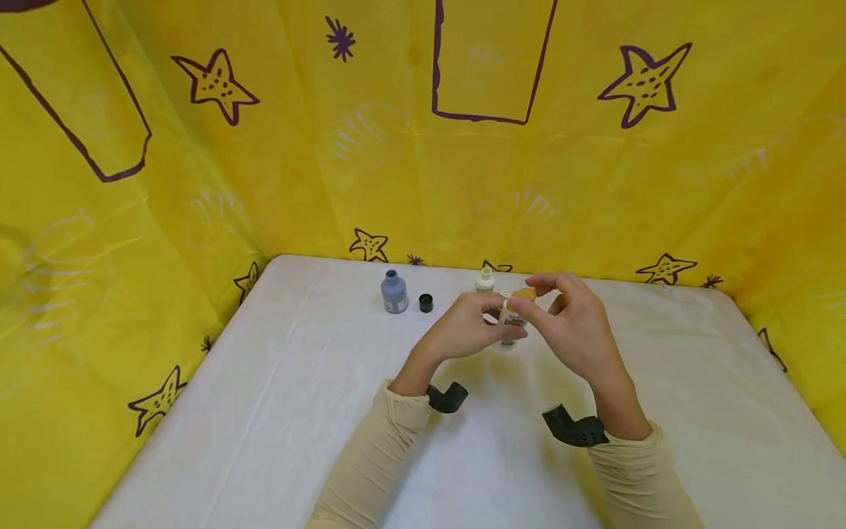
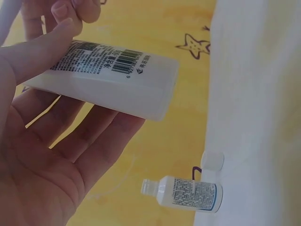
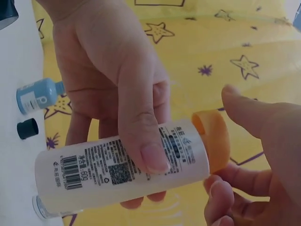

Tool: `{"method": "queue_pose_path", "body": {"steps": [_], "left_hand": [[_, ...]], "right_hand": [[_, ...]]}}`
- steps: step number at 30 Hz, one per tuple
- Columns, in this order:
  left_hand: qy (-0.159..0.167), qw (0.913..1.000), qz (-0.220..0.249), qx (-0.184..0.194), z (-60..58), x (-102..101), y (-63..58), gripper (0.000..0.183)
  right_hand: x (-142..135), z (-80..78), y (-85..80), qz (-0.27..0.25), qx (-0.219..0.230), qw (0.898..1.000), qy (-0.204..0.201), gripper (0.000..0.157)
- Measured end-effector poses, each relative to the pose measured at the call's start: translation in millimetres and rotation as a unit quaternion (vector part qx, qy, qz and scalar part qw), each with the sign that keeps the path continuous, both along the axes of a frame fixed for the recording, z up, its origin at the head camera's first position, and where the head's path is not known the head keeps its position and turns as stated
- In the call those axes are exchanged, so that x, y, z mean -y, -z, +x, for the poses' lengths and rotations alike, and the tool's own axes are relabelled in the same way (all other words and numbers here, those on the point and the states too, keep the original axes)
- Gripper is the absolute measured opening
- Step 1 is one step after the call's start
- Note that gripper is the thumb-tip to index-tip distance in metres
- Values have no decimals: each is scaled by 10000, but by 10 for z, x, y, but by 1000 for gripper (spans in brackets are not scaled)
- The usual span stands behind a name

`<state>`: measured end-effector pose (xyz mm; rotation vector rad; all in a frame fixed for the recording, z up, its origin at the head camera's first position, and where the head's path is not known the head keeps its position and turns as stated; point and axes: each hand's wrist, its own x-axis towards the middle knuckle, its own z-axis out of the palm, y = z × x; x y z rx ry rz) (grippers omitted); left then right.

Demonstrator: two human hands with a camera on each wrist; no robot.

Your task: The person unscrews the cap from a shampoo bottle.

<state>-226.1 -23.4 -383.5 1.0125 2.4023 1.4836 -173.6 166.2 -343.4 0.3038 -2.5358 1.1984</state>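
Note:
My left hand grips a white plastic bottle printed with dark text and a barcode, its thumb across the label. The bottle is raised off the table and tilted. An orange cap sits askew at its top, with a pale tip beside it in the head view. My right hand is around this cap, with curled fingers at its edge; its thumb looks slightly apart in the right wrist view. Behind the hands stands a small white bottle without a cap, partly hidden in the head view.
A blue bottle with an uncovered neck stands at the back left. Next to it is a black cap. A white cap lies beside the small white bottle. Yellow patterned cloth hangs along the back of the white table.

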Motion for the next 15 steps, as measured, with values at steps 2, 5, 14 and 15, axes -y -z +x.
{"method": "queue_pose_path", "body": {"steps": [2, 5, 14, 15], "left_hand": [[24, 10000, -50, -29, 3, -8, 7, 25], [21, 9999, -107, -54, 7, -11, 10, 26], [-109, 9997, -195, -128, 2, 16, -9, 21], [-126, 9997, -193, -121, 0, 20, -12, 20]], "right_hand": [[21, 1, 14, 44, -54, 9999, 138, 37], [44, 0, 30, 103, -129, 9996, 220, 34], [26, 1, 50, 42, -195, 9995, -258, 36], [19, 1, 44, 26, -235, 9991, -364, 37]]}}
